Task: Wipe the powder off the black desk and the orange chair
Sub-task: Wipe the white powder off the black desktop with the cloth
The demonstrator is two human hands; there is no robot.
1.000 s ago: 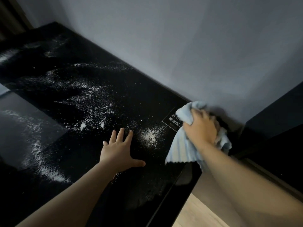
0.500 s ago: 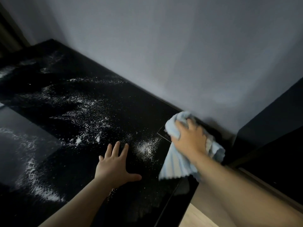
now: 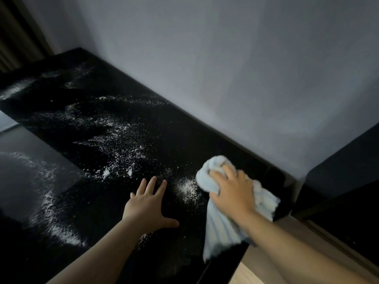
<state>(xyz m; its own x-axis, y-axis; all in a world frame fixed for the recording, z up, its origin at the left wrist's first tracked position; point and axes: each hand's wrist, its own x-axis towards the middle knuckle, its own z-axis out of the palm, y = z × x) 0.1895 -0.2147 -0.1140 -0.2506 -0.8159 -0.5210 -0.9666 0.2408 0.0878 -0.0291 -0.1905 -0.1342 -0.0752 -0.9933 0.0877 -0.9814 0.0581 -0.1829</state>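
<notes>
A glossy black desk [image 3: 176, 138] runs along the wall, dusted with white powder [image 3: 114, 138] in streaks across its middle and left. A small dense patch of powder [image 3: 187, 188] lies just left of the cloth. My right hand [image 3: 231, 191] presses a bunched light-blue cloth [image 3: 223, 226] onto the desk near its right end; the cloth's tail hangs over the front edge. My left hand [image 3: 147, 206] lies flat on the desk with fingers spread, holding nothing. No orange chair is in view.
A grey wall [image 3: 235, 78] rises directly behind the desk. A dark cabinet [image 3: 348, 181] stands at the right, past the desk's end. Light wooden floor [image 3: 266, 263] shows below the desk's right corner. A heavier band of powder [image 3: 51, 212] lies at the near left.
My right hand has slid the cloth leftward, away from the desk's right corner, up to the small powder patch. The camera has tilted. My left hand has stayed flat.
</notes>
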